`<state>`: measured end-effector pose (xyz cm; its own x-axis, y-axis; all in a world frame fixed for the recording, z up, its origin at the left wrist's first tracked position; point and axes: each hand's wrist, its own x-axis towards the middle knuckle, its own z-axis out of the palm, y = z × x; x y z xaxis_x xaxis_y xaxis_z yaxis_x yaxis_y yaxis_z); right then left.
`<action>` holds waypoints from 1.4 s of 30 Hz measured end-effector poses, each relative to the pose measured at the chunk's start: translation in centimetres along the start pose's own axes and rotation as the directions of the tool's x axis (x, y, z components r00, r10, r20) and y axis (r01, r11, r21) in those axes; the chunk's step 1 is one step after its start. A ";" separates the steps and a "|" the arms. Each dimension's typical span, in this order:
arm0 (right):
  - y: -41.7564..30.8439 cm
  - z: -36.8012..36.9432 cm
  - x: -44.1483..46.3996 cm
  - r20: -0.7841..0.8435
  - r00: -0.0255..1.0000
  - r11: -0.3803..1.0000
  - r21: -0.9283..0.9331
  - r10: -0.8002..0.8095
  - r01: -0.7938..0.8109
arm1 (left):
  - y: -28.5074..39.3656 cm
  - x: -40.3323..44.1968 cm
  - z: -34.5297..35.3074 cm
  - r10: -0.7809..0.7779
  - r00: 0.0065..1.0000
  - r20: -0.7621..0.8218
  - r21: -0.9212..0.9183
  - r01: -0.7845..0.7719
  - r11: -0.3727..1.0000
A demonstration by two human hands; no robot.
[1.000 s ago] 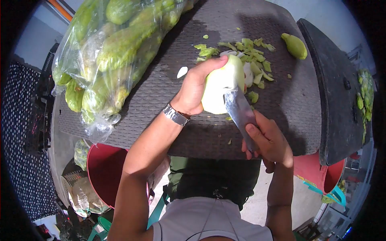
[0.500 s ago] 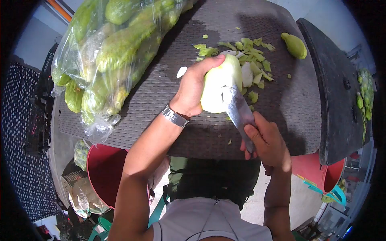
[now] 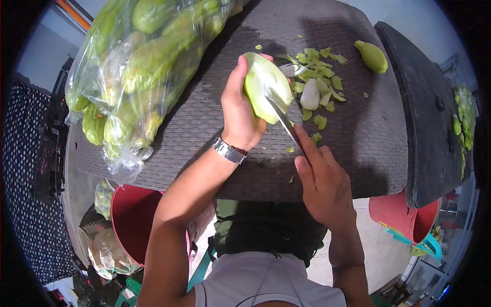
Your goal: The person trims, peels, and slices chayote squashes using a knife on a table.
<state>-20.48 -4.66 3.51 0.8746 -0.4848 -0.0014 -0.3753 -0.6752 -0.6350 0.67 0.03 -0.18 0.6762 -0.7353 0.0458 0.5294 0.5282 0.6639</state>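
My left hand [image 3: 241,110] is wrapped around a pale green peeled chayote [image 3: 258,77], its flat whitish cut face turned up and to the right. In my right hand [image 3: 326,187] is a knife [image 3: 287,124], gripped low on the blade side with the index finger stretched along it. The knife's tip touches the middle of the cut face; its handle is hidden in the fist. Just right of the chayote lie green peel scraps [image 3: 319,71] and a white cut piece [image 3: 310,95] on the dark woven-pattern table [image 3: 230,174].
A clear plastic bag [image 3: 148,66] full of chayotes fills the table's left side. One whole chayote [image 3: 372,57] sits at the far right. Beyond the right edge stands a black panel [image 3: 427,117]. Red buckets [image 3: 135,220] are below the table, left and right.
The chayote has tilted left and turned, so a flat cut face now shows. The knife has shifted left, its blade now edge-on with the tip at that face. My right hand has rolled over.
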 end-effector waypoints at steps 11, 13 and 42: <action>-0.7 0.2 -1.0 0.076 0.994 0.997 0.019 -0.076 0.075 | -0.1 -0.1 0.1 0.328 0.945 0.013 -0.008 -0.328 0.945; -0.3 0.6 -0.9 0.056 0.994 0.995 0.037 -0.098 0.096 | -0.2 0.0 0.0 0.356 0.934 0.015 0.015 -0.356 0.934; 2.9 -0.4 1.1 0.191 0.935 0.661 0.665 0.298 -0.347 | 0.7 -0.4 1.1 0.119 0.989 -0.088 0.030 -0.117 0.993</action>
<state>-20.71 -7.38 1.97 0.7648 -0.5483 -0.3384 -0.3476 0.0912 -0.9332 0.20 0.25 1.07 0.7770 -0.6268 0.0585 0.4310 0.5974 0.6763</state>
